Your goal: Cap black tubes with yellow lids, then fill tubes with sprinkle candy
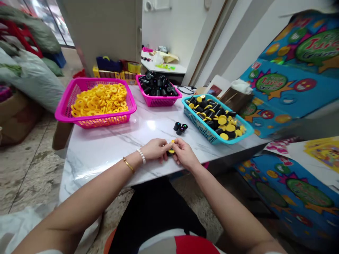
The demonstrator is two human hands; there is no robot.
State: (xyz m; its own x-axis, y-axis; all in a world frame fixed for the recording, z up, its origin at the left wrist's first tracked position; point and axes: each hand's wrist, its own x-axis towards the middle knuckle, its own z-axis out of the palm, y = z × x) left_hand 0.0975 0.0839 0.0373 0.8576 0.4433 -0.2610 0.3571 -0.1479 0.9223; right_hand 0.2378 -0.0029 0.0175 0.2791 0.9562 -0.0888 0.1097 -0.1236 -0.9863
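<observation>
My left hand [155,149] and my right hand [184,153] meet over the near edge of the white marble table [106,148]. Between their pinched fingertips sits a small black piece with a yellow ring [171,147] on it, held by both hands. Three loose black caps [180,127] lie on the table just beyond my hands. A pearl bracelet and a gold bangle circle my left wrist.
A pink basket [63,109] of yellow rings stands at the back left. A smaller pink basket [159,100] holds black caps. A blue basket [197,120] at right holds black pieces with yellow tops. Colourful cartons [288,81] crowd the right side; sacks lie at far left.
</observation>
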